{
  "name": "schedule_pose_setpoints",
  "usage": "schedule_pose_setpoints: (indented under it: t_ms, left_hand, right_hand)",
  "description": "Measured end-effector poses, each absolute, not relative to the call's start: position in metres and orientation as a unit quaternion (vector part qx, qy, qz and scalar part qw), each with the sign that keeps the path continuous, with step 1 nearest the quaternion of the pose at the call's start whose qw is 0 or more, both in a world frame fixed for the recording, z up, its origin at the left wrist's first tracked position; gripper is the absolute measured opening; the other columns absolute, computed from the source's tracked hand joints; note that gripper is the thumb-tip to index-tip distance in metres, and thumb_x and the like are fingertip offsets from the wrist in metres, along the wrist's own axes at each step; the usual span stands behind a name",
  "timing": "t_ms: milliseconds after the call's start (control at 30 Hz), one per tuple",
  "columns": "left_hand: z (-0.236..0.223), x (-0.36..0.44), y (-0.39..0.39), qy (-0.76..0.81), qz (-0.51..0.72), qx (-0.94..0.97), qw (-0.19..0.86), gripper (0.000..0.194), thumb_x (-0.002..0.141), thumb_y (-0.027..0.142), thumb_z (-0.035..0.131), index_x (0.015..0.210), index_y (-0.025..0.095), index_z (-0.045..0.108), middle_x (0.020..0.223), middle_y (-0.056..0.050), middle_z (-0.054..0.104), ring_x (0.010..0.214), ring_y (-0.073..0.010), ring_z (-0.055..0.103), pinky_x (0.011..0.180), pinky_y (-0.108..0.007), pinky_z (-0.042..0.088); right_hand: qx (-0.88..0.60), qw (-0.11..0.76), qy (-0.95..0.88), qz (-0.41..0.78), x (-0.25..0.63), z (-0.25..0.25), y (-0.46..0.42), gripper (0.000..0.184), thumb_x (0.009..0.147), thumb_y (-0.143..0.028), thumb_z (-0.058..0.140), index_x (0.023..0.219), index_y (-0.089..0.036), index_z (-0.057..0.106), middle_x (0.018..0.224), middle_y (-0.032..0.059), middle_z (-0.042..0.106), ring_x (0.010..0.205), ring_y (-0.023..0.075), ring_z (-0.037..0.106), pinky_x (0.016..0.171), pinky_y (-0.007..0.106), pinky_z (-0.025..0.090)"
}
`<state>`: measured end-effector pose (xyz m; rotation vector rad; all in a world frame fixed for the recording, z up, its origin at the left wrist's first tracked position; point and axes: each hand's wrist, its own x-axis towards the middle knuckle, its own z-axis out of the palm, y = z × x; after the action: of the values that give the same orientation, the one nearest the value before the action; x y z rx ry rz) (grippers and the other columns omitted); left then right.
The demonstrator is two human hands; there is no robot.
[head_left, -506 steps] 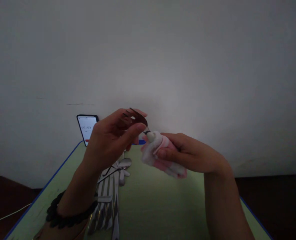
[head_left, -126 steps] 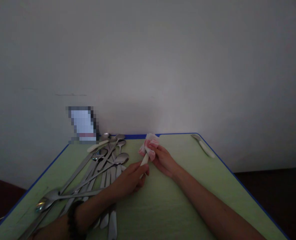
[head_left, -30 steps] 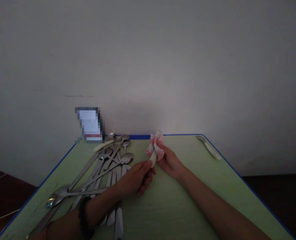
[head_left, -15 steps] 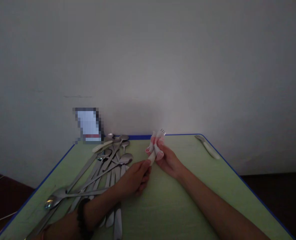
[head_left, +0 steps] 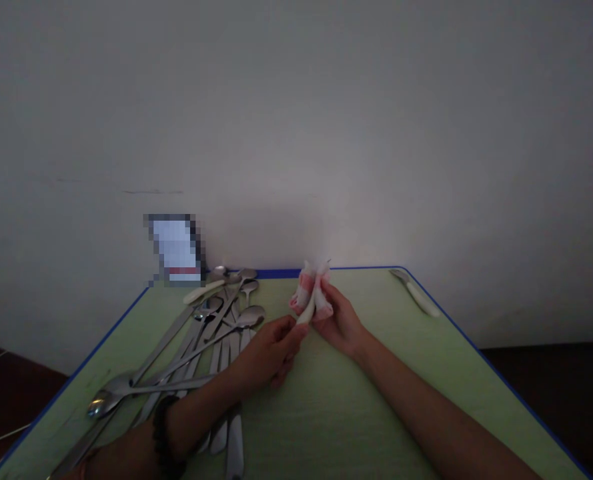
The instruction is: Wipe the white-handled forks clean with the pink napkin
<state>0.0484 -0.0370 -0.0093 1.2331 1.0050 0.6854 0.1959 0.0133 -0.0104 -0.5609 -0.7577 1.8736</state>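
Note:
Over the middle of the table, my left hand (head_left: 276, 347) is closed around the lower end of the white handle of a fork (head_left: 306, 313). My right hand (head_left: 340, 321) grips a pink and white cloth (head_left: 322, 303), which is folded around the upper part of the fork. Most of the fork's metal head is hidden by the cloth; only a thin bit of tine shows above it. Left of my left hand lies a pile of metal spoons and other cutlery (head_left: 236, 323), partly covered by my left forearm.
A white-handled piece of cutlery (head_left: 421, 299) lies near the right edge of the green table (head_left: 336, 413). At the back left stands a blurred-out device with a lit screen (head_left: 177, 247). A plain wall (head_left: 296, 133) rises behind the blue table edge.
The fork's tines, plainly visible above the cloth before, are now mostly covered by it. My left thumb has shifted slightly along the handle. The cutlery on the table has stayed put.

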Motion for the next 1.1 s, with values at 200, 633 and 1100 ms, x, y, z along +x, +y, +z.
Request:
schedule_pose_setpoints:
  t_ms: [200, 633, 1100]
  left_hand:
    - [-0.0076, 0.0472, -0.0374, 0.441, 0.292, 0.574, 0.625, 0.032, 0.081, 0.049, 0.052, 0.072, 0.021, 0.039, 0.041, 0.013, 0.038, 0.026, -0.0026, 0.029, 0.026, -0.013, 0.024]
    - [-0.0097, 0.0484, -0.036, 0.406, 0.315, 0.522, 0.681, 0.039, 0.082, 0.057, 0.045, 0.074, 0.018, 0.043, 0.055, 0.007, 0.05, 0.031, -0.0034, 0.038, 0.027, -0.014, 0.033]
    - [-0.0035, 0.0455, -0.0377, 0.419, 0.217, 0.584, 0.66, 0.04, 0.083, 0.055, 0.039, 0.067, 0.018, 0.044, 0.049, 0.006, 0.05, 0.03, -0.0047, 0.036, 0.029, -0.017, 0.029]
  right_hand:
    - [-0.234, 0.497, -0.272, 0.79, 0.1957, -0.0082, 0.0125, 0.022, 0.083, -0.036, 0.057, 0.095, -0.018, 0.061, 0.076, 0.0013, 0.07, 0.068, 0.0134, 0.065, 0.068, 0.024, 0.052]
    - [-0.227, 0.494, -0.279, 0.792, 0.1951, -0.0079, 0.0119, 0.022, 0.083, -0.037, 0.057, 0.094, -0.018, 0.062, 0.078, 0.0018, 0.071, 0.069, 0.0138, 0.066, 0.062, 0.023, 0.052]
    - [-0.221, 0.524, -0.238, 0.788, 0.1947, -0.0086, 0.0139, 0.019, 0.086, -0.036, 0.055, 0.094, -0.02, 0.063, 0.084, 0.0004, 0.071, 0.071, 0.0132, 0.064, 0.066, 0.026, 0.054]
